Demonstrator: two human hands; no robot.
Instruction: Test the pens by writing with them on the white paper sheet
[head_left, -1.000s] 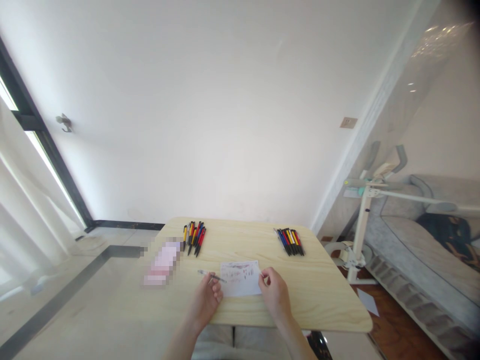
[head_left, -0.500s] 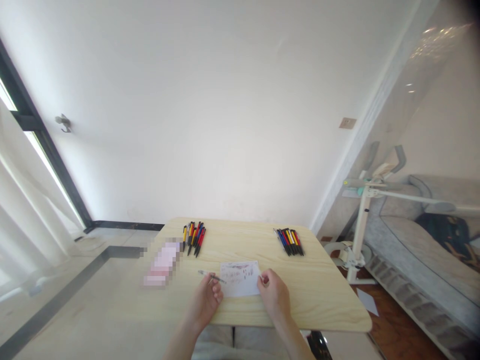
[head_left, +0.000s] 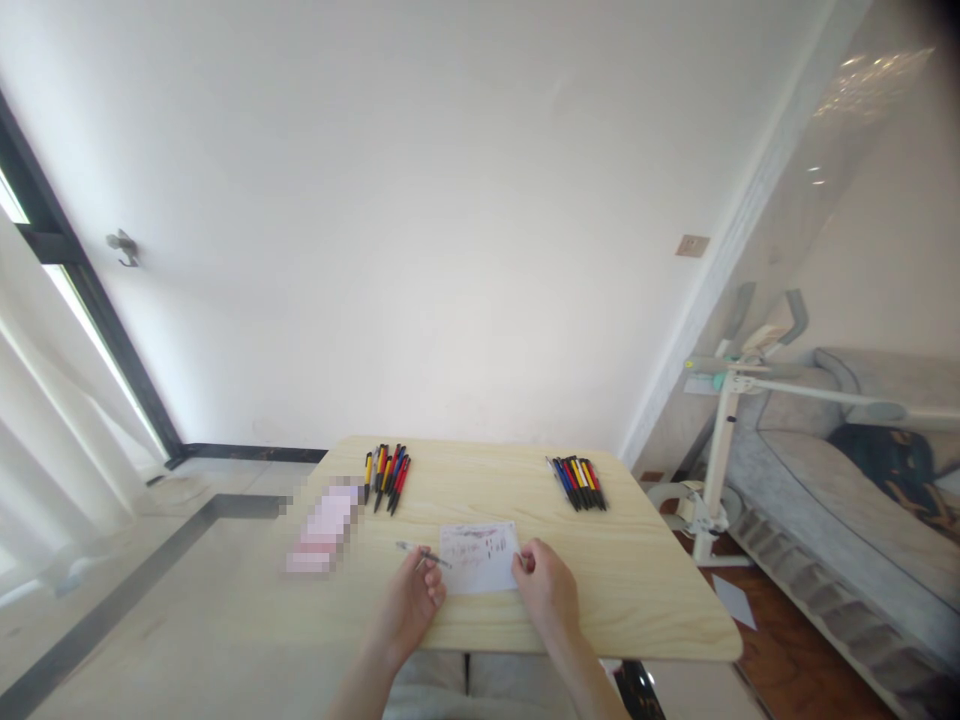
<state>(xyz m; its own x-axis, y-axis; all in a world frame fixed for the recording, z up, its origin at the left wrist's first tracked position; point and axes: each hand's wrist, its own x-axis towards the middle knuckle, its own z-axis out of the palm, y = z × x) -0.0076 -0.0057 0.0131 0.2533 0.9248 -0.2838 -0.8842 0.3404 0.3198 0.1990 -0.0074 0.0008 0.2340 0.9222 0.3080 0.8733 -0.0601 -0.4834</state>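
The left hand is gripping a slim, clear-barrelled pen between thumb and forefinger, the other fingers curling loosely inward; the pen's darker end is overlapping the left edge of a marked white sheet of paper. Whether it is touching the surface, I cannot tell. The sheet is lying between the two hands on the pale wood-grain table. The right hand is resting at the sheet's right edge, thumb and forefinger nearly together; whether they are pinching the paper, I cannot tell. Good handling is probably depending on a light pinch on the barrel and flat, gentle pressure at the edge, as pulling is likely creasing thin paper. Two bunches of pens, left and right, are lying beyond the sheet.
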